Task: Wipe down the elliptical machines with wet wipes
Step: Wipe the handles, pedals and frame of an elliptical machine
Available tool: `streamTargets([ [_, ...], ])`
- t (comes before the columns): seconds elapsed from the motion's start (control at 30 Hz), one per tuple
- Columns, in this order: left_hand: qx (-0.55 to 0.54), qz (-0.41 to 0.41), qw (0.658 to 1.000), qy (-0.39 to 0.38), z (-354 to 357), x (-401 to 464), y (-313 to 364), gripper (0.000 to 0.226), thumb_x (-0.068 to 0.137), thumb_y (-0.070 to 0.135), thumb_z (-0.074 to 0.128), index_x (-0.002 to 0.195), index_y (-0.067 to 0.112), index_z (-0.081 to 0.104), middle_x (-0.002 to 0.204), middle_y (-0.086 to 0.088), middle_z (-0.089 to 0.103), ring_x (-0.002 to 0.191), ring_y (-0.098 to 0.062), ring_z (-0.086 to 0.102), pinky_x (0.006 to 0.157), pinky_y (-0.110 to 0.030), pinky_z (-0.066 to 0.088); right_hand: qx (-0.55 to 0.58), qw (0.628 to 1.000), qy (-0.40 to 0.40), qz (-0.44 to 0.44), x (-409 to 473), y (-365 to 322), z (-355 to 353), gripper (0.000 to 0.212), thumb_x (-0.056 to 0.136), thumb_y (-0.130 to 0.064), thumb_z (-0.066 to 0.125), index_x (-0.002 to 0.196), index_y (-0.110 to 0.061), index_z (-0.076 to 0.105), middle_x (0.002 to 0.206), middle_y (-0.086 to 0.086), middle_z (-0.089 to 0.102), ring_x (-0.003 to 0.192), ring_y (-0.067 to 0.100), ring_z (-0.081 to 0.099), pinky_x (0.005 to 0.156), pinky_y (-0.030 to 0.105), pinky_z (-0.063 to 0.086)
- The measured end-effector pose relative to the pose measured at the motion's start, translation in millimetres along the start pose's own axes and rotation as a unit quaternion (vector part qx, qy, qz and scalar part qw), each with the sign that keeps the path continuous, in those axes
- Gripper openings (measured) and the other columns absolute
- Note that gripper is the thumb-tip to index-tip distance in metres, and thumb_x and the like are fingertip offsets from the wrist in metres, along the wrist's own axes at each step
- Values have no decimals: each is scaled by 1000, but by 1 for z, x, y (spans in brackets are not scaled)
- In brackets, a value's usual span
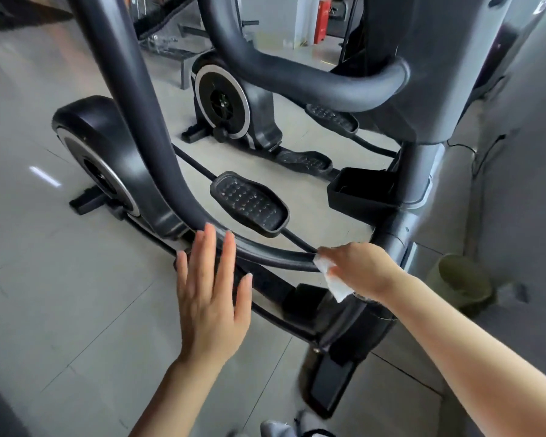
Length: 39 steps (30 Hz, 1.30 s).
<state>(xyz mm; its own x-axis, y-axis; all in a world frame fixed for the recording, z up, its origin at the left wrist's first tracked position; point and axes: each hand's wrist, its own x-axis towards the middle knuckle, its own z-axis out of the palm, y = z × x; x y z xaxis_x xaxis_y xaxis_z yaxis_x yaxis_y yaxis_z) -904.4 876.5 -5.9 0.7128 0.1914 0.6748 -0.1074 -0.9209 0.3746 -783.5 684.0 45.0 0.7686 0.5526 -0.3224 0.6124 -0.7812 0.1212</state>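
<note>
My right hand [356, 269] pinches the wet wipe [331, 275] against the near elliptical's curved handlebar [275, 255] while my left hand [213, 291] hovers flat-fingered and empty; I judge pedals [249, 205], flywheel housing [108, 146] and second machine [230, 105] outstanding.

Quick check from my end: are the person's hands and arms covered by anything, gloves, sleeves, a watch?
No. The left hand and right hand are bare, without gloves, and no rings or watch show. Both forearms are bare up to the frame edge; no sleeve is visible.
</note>
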Motion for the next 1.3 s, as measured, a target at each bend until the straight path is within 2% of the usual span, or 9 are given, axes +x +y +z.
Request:
streamTargets([
  [0.13, 115, 137, 979, -99, 27, 9, 7, 51, 99, 29, 42, 147, 14, 44, 156, -10, 36, 145, -25, 31, 120, -51, 11, 86, 990, 103, -48, 12, -37, 19, 63, 97, -7, 45, 154, -17, 21, 150, -1, 41, 133, 21, 44, 100, 34, 47],
  [0.23, 200, 130, 954, -181, 46, 12, -5, 57, 100, 38, 34, 150, 11, 40, 156, -6, 37, 144, -20, 32, 121, -47, 4, 142, 987, 62, -35, 14, -7, 21, 34, 92, -7, 46, 119, -29, 46, 113, -4, 58, 110, 26, 57, 88, 37, 50],
  [0.37, 244, 133, 940, -200, 52, 10, -12, 61, 101, 42, 29, 152, 9, 33, 160, -4, 30, 147, -17, 26, 121, -46, 1, 105, 990, -92, 0, 6, 54, 1, 3, 98, -31, 47, 96, -33, 48, 98, -12, 53, 110, 18, 52, 111, 37, 29],
  [0.5, 246, 149, 938, -193, 49, 10, -13, 61, 102, 44, 27, 153, 11, 31, 161, -3, 26, 148, -16, 22, 122, -44, -1, 80, 988, -130, -31, 9, 79, -14, 28, 102, -39, 43, 83, -32, 61, 89, -12, 61, 119, 19, 51, 113, 35, 27],
  [0.6, 237, 144, 944, -181, 49, 11, -14, 61, 101, 44, 27, 153, 11, 33, 161, -4, 28, 147, -17, 24, 122, -43, -1, 106, 993, -27, -40, -9, 94, 10, 36, 104, -39, 41, 125, -22, 64, 131, -8, 63, 133, 12, 46, 121, 36, 16],
  [0.77, 234, 129, 949, -167, 55, 8, -8, 63, 100, 44, 28, 153, 9, 32, 160, -6, 29, 147, -20, 24, 121, -46, -1, 173, 944, 280, -13, -26, 57, 62, 35, 93, -22, 42, 97, -6, 72, 103, 5, 73, 106, 23, 66, 107, 26, 33],
  [0.9, 232, 122, 952, -158, 56, 7, -6, 63, 100, 44, 30, 151, 8, 36, 159, -7, 32, 146, -20, 25, 120, -46, 0, 171, 931, 324, 7, -27, 29, 77, 39, 96, -24, 40, 112, -6, 71, 111, 5, 71, 114, 22, 61, 109, 33, 39],
  [1.13, 241, 127, 951, -148, 60, 6, -8, 64, 101, 46, 28, 152, 8, 33, 160, -7, 29, 147, -21, 25, 120, -49, 2, 196, 933, 301, 24, -31, 108, 78, 45, 99, -29, 37, 126, -6, 65, 133, 5, 62, 130, 19, 52, 117, 37, 25],
  [1.3, 247, 126, 952, -133, 63, 5, -8, 62, 103, 47, 26, 152, 8, 34, 160, -8, 29, 146, -21, 28, 119, -52, 10, 256, 899, 354, -22, -40, 65, 89, 38, 98, -23, 40, 118, -8, 69, 128, 2, 65, 129, 14, 52, 115, 37, 31],
])
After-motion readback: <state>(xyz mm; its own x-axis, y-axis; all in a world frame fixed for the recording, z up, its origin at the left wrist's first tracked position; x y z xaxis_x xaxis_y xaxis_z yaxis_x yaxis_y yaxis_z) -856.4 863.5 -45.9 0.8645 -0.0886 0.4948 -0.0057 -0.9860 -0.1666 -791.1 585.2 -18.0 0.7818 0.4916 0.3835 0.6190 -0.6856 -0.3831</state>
